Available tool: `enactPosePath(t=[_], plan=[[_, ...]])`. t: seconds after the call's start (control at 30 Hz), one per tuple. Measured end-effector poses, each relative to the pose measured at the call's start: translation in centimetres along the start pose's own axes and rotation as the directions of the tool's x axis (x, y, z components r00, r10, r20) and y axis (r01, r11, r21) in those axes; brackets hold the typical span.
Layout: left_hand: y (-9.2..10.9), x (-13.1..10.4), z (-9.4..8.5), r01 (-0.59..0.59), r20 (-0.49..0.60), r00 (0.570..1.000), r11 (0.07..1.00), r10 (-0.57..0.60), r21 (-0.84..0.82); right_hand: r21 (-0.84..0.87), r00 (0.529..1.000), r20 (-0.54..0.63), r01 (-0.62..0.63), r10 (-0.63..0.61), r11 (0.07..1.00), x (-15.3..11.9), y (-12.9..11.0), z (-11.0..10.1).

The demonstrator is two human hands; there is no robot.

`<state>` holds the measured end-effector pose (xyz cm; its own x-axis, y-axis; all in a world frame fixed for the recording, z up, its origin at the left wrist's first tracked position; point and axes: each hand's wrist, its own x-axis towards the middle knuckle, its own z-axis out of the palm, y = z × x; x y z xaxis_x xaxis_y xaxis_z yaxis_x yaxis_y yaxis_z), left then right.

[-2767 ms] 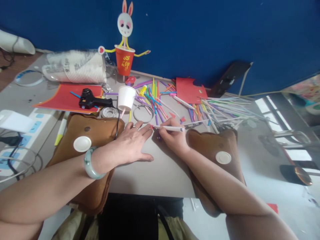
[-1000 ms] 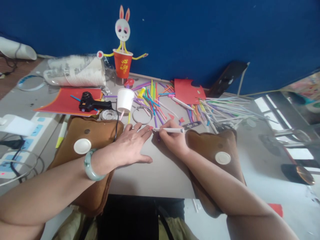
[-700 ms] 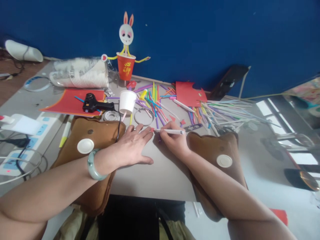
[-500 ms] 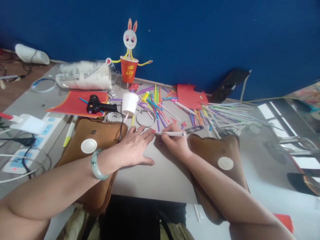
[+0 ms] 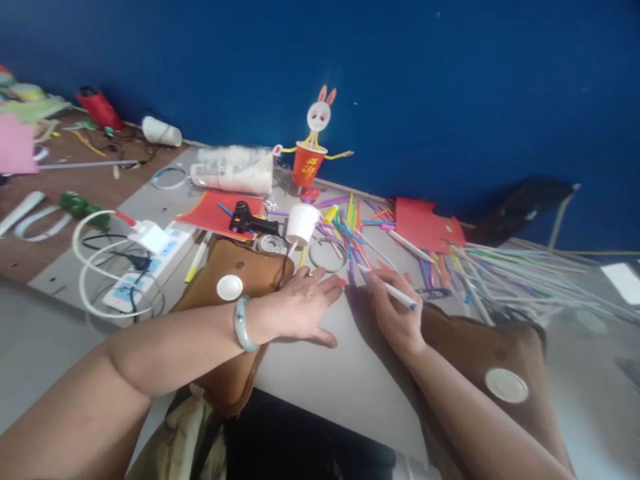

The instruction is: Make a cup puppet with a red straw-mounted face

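My left hand [image 5: 305, 307] lies flat on the grey table, fingers apart, a jade-coloured bangle [image 5: 243, 323] on its wrist. Under its fingertips shows a small red paper piece [image 5: 342, 282]; its full shape is hidden. My right hand [image 5: 397, 313] pinches a white marker pen [image 5: 401, 295], raised a little to the right of the left fingertips, its tip apart from the red piece. Beyond my left hand, a white paper cup [image 5: 303, 224] sits on a stick at a tilt, and a clear tape-like ring [image 5: 327, 255] lies beside it.
Brown cushions [image 5: 250, 270] lie under or beside both forearms. Farther back are a black glue gun [image 5: 254, 221], a rabbit figure in a red cup [image 5: 308, 163], red paper [image 5: 425, 225], and several coloured sticks [image 5: 500, 270]. A power strip [image 5: 150, 267] with cables lies left.
The view has swung left, so everything sits farther right in it. My right hand has drawn the pen away from the red piece at my left fingertips. My left hand stays flat.
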<state>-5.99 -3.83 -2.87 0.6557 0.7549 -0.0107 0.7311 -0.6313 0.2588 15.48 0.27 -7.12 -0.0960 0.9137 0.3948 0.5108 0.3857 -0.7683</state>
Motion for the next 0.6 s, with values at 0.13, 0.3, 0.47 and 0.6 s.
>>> enactPosePath(t=[0.13, 0.3, 0.47, 0.6], plan=[[-0.3, 0.0, 0.5, -0.020, -0.054, 0.998, 1.000, 0.022, 0.023, -0.035, 0.999, 0.006, -0.031, 0.031, 0.999, 0.0, -0.2, -0.1], [-0.6, 0.2, 1.1, -0.035, -0.076, 0.996, 0.999, 0.037, 0.029, 0.139, 0.994, 0.037, -0.107, 0.103, 0.985, -0.2, -1.4, 0.1], [-0.7, 0.2, 1.3, -0.032, -0.085, 0.996, 0.999, 0.033, 0.016, 0.131, 0.990, 0.067, -0.129, 0.121, 0.983, -0.2, -1.1, 0.2], [-0.6, 0.1, 0.9, -0.038, -0.087, 0.996, 0.999, 0.037, -0.012, -0.018, 0.997, 0.049, -0.052, 0.053, 0.998, -0.3, -0.3, 0.0]])
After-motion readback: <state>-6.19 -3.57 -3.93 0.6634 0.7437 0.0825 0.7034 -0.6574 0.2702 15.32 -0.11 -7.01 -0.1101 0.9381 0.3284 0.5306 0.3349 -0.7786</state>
